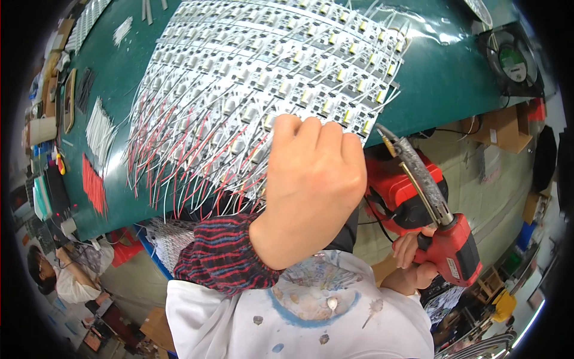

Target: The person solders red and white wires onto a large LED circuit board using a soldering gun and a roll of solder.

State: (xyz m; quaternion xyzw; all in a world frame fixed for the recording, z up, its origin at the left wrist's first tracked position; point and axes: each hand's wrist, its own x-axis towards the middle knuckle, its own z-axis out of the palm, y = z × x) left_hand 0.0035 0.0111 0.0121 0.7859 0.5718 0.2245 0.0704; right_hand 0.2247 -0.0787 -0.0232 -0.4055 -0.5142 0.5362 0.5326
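Observation:
A large panel of small circuit boards lies on the green table, with rows of components. Red, white and black wires trail from it over the near edge. Above the panel's near right part is my left hand, back up and fingers curled closed; the fingertips and whatever they hold are hidden. My right hand grips the handle of a red and black soldering gun. Its long metal tip points up and left, toward the panel's right corner, and ends a little apart from it.
On the green tabletop at left lie bundles of cut white wires, red wires and black wires. A fan stands at the far right. Below the edge is a red stool. Another person sits at lower left.

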